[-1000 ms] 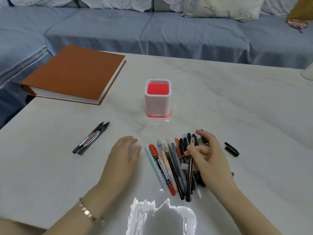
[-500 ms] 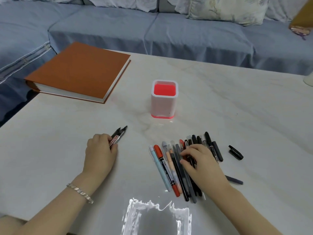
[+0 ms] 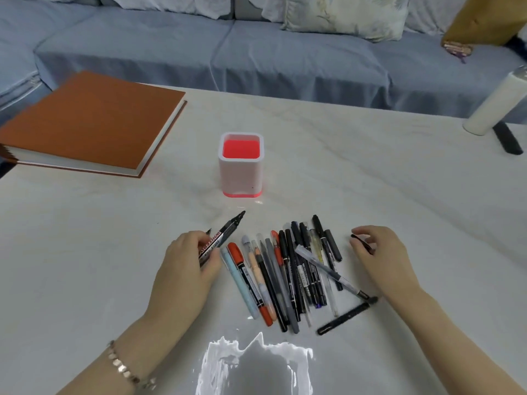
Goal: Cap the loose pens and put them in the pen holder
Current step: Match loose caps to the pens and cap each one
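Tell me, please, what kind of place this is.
Probably a living room in a home: a blue-covered sofa with cushions stands behind a pale, marble-patterned table, on which a thick brown book lies.

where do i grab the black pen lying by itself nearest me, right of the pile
Pinch the black pen at mid-barrel from straight above, fingers across its width. It lies flat and slanted on the table, with bare surface either side there.
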{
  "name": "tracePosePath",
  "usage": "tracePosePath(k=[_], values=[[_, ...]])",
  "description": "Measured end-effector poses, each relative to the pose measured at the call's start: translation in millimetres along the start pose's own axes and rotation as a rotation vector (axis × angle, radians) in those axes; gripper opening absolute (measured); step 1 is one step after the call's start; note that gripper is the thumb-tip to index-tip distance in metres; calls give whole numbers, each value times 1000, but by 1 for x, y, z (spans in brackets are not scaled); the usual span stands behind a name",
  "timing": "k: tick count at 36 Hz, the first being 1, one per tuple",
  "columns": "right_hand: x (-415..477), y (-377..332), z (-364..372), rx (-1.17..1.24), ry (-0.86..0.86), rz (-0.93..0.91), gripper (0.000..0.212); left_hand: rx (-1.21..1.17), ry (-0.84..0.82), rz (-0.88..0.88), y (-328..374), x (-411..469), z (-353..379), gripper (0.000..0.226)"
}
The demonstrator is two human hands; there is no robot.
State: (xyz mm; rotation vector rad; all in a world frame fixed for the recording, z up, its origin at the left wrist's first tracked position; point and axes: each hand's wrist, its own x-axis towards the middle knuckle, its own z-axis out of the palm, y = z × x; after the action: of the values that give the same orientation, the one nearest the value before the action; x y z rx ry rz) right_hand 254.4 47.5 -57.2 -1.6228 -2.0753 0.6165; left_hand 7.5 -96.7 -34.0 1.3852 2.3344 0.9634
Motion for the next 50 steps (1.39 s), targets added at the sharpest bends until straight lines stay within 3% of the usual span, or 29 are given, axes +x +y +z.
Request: tracePosePath(k=[8,13,19,24,29,43,50], values=[[3,21,4,-150,-93,51,28,-189,-150,-66,15,-13,6,9],[-9,22,15,-85,55,19,24,-259,-254,-44,27,-28,17,12],[-15,10,15,151,84,50,24,-372,-354,-2,39,-33,25,16],[-16,-24,-1,569,-46,79,14,-367,-330,37,40,-23,28,13],[-19,-48,-13,809,-172,97,12,-373,-324,20,39,-20,29,12],[-29,-67,-14,852,-434,80,17,-353,-347,106,45,-19,20,18],[-34,-67,-14,942,-418,65,18,-337,-342,151,49,-18,13,24]])
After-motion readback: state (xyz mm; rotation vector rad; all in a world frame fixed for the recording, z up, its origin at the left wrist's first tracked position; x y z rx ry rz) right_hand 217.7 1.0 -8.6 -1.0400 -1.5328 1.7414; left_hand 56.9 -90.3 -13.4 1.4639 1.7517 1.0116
